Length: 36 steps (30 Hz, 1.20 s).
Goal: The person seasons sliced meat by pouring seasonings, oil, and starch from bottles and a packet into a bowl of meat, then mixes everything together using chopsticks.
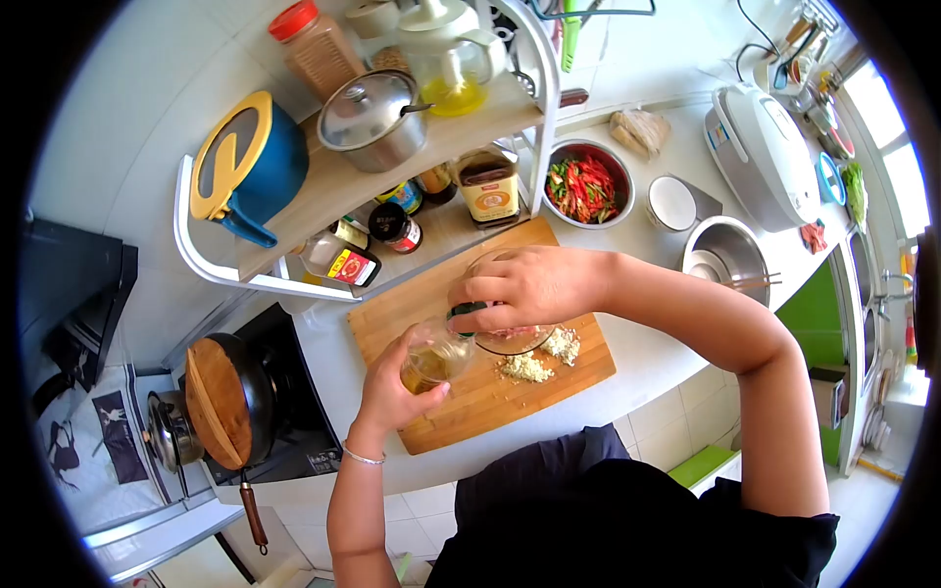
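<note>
My left hand [404, 380] is wrapped round a clear glass jar [438, 361] that is tilted and has yellowish liquid in it. My right hand [520, 286] is closed on a small dark green cap [463, 316] beside the jar's mouth; most of the cap is hidden by the fingers. Under the right hand stands a clear glass bowl [520, 343] with something pinkish inside, partly covered by that hand. Two small heaps of chopped garlic [526, 368] lie beside the bowl on the wooden cutting board [470, 416].
A steel bowl of cut red and green peppers [588, 186] stands behind the board. Right of it are a white bowl [671, 203], a steel basin [725, 257] and a rice cooker [760, 157]. The seasoning shelf [392, 167] rises at the back left; a wok [257, 402] sits on the stove.
</note>
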Motion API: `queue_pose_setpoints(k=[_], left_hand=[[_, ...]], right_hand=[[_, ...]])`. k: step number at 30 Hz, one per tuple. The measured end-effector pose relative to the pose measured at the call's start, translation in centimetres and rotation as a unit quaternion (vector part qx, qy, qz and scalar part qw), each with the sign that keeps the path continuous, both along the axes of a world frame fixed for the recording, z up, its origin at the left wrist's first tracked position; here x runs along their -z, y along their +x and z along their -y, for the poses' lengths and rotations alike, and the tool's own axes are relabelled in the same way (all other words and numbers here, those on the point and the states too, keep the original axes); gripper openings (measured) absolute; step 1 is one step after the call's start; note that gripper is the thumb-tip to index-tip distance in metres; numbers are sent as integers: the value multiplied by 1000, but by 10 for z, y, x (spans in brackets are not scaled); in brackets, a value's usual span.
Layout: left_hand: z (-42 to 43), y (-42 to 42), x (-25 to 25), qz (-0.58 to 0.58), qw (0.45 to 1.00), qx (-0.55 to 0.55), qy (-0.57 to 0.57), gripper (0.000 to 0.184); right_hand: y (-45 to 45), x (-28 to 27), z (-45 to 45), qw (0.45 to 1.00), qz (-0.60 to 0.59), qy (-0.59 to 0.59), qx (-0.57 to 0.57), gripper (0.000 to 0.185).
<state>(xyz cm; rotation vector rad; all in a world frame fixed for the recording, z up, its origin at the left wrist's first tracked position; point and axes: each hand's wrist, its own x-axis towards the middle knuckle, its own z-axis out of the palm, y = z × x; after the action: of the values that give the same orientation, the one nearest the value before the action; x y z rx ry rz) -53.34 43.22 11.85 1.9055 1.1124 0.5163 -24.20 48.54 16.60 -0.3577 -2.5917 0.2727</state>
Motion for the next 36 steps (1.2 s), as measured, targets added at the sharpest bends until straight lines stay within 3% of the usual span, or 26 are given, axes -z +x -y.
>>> queue_pose_setpoints(k=[2, 4, 9, 17, 21, 36], left_hand=[[-1, 4, 3, -24, 999, 7, 28, 71], [-2, 8, 9, -48, 997, 11, 57, 71], [1, 13, 23, -201, 975, -6, 94, 72], [0, 16, 34, -268, 955, 6, 126, 73], [0, 21, 33, -288, 949, 16, 129, 73], [-4, 39, 28, -318, 939, 24, 125, 72]], right_hand=[[13, 6, 9, 1000, 19, 8, -1, 36], [22, 18, 16, 995, -14, -58, 84, 39], [34, 55, 38, 978, -89, -77, 174, 36], [42, 91, 61, 914, -229, -128, 309, 43], [44, 103, 68, 887, -238, -164, 360, 41], [38, 119, 78, 879, -263, -187, 352, 40]])
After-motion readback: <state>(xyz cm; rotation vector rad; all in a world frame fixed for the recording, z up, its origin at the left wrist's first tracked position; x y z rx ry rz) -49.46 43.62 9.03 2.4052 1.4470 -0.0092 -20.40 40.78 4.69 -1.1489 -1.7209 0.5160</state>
